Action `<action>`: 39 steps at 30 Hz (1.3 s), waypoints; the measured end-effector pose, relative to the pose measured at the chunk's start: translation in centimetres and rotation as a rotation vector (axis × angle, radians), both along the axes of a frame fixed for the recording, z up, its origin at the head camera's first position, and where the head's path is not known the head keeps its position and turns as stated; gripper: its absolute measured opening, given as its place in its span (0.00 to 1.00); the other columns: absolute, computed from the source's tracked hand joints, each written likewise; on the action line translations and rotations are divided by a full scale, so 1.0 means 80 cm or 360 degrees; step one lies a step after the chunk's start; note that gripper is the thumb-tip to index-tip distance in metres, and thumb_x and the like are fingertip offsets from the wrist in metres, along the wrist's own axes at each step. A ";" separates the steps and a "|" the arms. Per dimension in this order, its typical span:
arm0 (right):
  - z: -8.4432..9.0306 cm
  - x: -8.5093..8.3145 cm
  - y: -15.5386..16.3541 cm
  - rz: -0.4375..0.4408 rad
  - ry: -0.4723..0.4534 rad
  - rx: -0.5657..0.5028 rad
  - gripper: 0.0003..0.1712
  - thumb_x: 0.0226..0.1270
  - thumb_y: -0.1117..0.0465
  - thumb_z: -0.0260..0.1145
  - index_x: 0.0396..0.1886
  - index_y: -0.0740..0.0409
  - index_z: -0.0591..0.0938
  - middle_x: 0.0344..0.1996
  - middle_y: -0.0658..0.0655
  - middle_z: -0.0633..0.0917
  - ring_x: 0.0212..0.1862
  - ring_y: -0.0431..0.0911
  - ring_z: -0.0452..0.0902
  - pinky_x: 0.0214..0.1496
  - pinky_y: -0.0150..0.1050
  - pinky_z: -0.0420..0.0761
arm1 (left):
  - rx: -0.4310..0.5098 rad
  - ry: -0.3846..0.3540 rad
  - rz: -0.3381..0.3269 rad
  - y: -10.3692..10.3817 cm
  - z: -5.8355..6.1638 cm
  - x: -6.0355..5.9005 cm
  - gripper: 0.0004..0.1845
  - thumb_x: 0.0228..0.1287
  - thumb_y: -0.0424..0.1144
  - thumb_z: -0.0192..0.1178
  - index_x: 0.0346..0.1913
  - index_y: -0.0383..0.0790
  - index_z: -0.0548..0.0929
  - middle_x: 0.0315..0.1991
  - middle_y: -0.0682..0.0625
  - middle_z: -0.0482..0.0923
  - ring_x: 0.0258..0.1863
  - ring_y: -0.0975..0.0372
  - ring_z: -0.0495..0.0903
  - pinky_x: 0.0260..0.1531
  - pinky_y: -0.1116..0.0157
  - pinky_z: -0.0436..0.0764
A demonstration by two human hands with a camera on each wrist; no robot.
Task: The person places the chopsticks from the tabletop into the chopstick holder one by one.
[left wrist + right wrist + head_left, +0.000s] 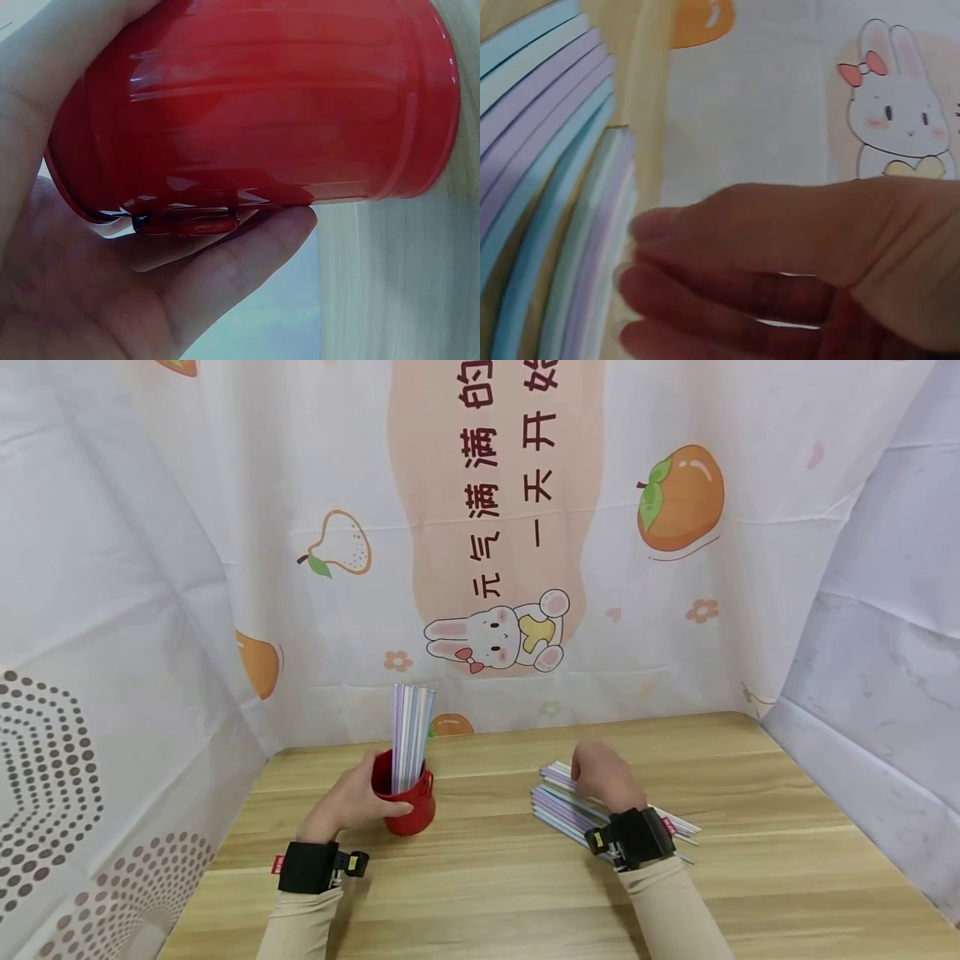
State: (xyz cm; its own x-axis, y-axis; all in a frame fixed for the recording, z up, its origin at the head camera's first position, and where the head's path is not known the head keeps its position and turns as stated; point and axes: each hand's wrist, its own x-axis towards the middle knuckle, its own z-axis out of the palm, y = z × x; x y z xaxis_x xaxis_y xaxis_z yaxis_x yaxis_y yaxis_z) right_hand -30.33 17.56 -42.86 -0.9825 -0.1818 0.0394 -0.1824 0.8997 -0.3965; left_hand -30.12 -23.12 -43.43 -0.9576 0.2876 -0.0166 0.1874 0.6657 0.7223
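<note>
Centrally on the wooden tabletop [750, 877], the left hand [352, 800] clasped a red cup [412, 810], its fingers and thumb curled round the glossy wall, as the left wrist view confirmed at close range [255, 112]. An upright bundle of pastel strips [410, 735], lilac, white and pale blue, stood in the cup and rose well above its rim. To the right lay a fanned pile of loose strips [558, 806], flat on the tabletop and well apart from the cup. The right hand [603, 777] rested on that pile with fingers bent down toward the strips; whether they pinched one could not be told, since the right wrist view [780, 262] was blurred. Judged from this arrangement, the step in hand was picking a strip from the pile while the cup was steadied. The next move would call for separating a single strip, raising it upright and carrying it across to the cup's mouth beside the standing bundle.
</note>
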 end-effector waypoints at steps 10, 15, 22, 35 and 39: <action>-0.017 -0.001 -0.004 -0.0083 -0.0130 0.0212 0.16 0.52 0.76 0.60 0.14 0.54 0.70 0.20 0.53 0.74 0.25 0.47 0.65 0.24 0.41 0.67 | 0.0008 0.0029 -0.0027 -0.001 -0.002 -0.002 0.50 0.52 0.46 0.80 0.72 0.38 0.61 0.67 0.39 0.76 0.62 0.48 0.78 0.56 0.48 0.86; -0.025 -0.002 -0.006 -0.0086 -0.0098 0.0268 0.12 0.58 0.74 0.60 0.19 0.58 0.74 0.24 0.58 0.80 0.28 0.50 0.72 0.27 0.47 0.74 | 0.0007 0.0020 -0.0023 -0.001 -0.002 -0.002 0.50 0.52 0.46 0.80 0.72 0.38 0.61 0.67 0.39 0.76 0.62 0.48 0.78 0.57 0.48 0.86; -0.028 -0.002 -0.008 -0.0107 -0.0064 0.0296 0.10 0.61 0.74 0.60 0.22 0.60 0.78 0.27 0.61 0.84 0.30 0.52 0.78 0.30 0.53 0.80 | 0.0001 0.0023 -0.0022 -0.001 -0.002 -0.003 0.50 0.52 0.47 0.80 0.72 0.39 0.61 0.67 0.39 0.76 0.62 0.48 0.78 0.56 0.48 0.86; -0.030 0.001 -0.010 -0.0113 -0.0030 0.0327 0.07 0.62 0.74 0.61 0.27 0.62 0.81 0.32 0.65 0.87 0.36 0.59 0.86 0.36 0.60 0.85 | -0.0015 0.0034 -0.0035 -0.001 -0.002 -0.002 0.49 0.52 0.47 0.80 0.71 0.38 0.62 0.67 0.39 0.76 0.61 0.48 0.78 0.55 0.49 0.87; -0.030 0.000 -0.008 -0.0102 -0.0079 0.0343 0.04 0.56 0.73 0.65 0.28 0.62 0.81 0.32 0.63 0.86 0.34 0.55 0.83 0.36 0.57 0.84 | -0.0017 0.0031 -0.0023 -0.001 -0.001 -0.002 0.49 0.51 0.47 0.80 0.71 0.39 0.62 0.67 0.39 0.76 0.61 0.48 0.78 0.55 0.49 0.87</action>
State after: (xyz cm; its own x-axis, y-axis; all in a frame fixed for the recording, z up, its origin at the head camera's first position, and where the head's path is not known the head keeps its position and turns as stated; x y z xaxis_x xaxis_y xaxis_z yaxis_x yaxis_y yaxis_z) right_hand -30.31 16.90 -45.22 -0.9921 -0.1179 -0.0421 -0.1072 0.9737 -0.2009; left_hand -30.30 -23.20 -43.55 -0.9536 0.3011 -0.0013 0.2108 0.6705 0.7113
